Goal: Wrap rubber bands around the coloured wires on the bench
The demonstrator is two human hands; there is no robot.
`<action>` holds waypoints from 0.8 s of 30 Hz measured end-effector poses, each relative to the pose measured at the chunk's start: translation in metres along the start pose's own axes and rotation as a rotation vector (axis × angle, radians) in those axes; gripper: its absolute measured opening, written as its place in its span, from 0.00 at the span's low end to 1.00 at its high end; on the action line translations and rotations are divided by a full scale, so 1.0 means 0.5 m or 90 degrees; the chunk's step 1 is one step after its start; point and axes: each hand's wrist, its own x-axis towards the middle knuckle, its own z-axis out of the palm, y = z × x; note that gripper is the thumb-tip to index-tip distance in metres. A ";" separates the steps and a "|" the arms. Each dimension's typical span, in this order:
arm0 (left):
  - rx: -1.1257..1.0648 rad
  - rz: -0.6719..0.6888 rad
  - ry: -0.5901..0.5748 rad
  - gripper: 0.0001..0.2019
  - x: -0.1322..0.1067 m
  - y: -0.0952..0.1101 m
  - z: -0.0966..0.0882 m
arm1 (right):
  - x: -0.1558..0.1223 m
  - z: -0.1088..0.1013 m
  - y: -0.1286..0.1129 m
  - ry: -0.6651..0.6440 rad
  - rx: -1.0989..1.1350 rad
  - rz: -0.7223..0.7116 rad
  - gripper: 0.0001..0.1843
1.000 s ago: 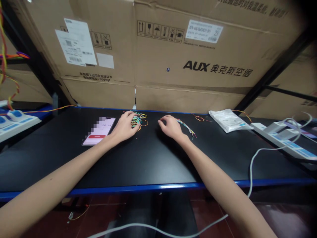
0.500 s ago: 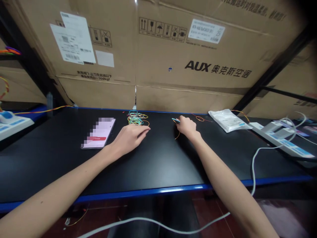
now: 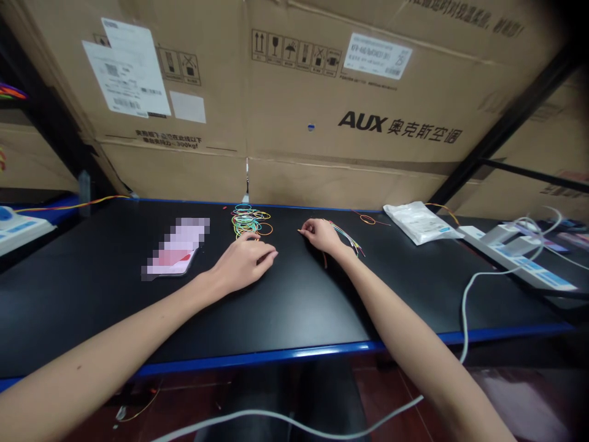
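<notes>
My left hand (image 3: 243,263) rests over the black table, just in front of a loose pile of coiled thin coloured wires (image 3: 246,221). Its thumb and forefinger are closed together, and one other finger reaches the pile's near edge; anything in its grip is hidden. To the right, my right hand (image 3: 319,236) is closed in a pinch, its fingertips pointing left. What that pinch holds, if anything, is too small to name. A bunch of short coloured wires (image 3: 348,236) sticks out behind the right hand and fans rightward. The hand covers part of this bunch.
A phone (image 3: 177,248) lies left of the left hand. At the back right are a thin wire loop (image 3: 367,219) and a white plastic packet (image 3: 421,222). Power strips (image 3: 519,255) and a white cable (image 3: 465,307) occupy the right side. A cardboard box (image 3: 294,92) stands behind.
My right hand has moved left and turned its fingertips left. The short wires that stuck out on its left now show on its right. My left hand has tilted, with its thumb lower.
</notes>
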 end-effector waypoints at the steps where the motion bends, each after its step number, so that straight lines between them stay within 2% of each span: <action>1: -0.004 0.000 -0.003 0.14 0.000 0.000 0.001 | 0.001 0.002 0.000 0.003 0.008 -0.007 0.08; 4: -0.006 -0.008 0.011 0.14 0.000 0.000 0.000 | 0.002 0.004 -0.014 0.054 0.103 -0.013 0.06; 6: -0.012 -0.030 0.035 0.13 0.001 0.001 -0.002 | 0.000 0.000 -0.034 0.072 0.329 -0.002 0.06; 9: -0.068 -0.108 0.076 0.12 0.007 0.008 -0.004 | -0.009 -0.017 -0.073 0.006 0.737 0.035 0.09; 12: -0.176 -0.195 0.066 0.13 0.014 0.025 -0.001 | -0.026 -0.034 -0.113 -0.058 0.934 0.049 0.14; 14: -0.253 -0.239 0.046 0.13 0.016 0.039 0.004 | -0.039 -0.038 -0.135 -0.085 0.991 0.056 0.15; 17: -0.341 -0.247 -0.014 0.14 0.018 0.056 0.016 | -0.054 -0.031 -0.156 -0.098 1.042 0.055 0.15; 20: -0.486 -0.279 -0.077 0.15 0.018 0.061 0.026 | -0.061 -0.020 -0.161 -0.095 1.027 0.045 0.15; 24: -0.703 -0.390 -0.136 0.14 0.021 0.058 0.028 | -0.061 -0.015 -0.154 -0.105 1.005 0.025 0.12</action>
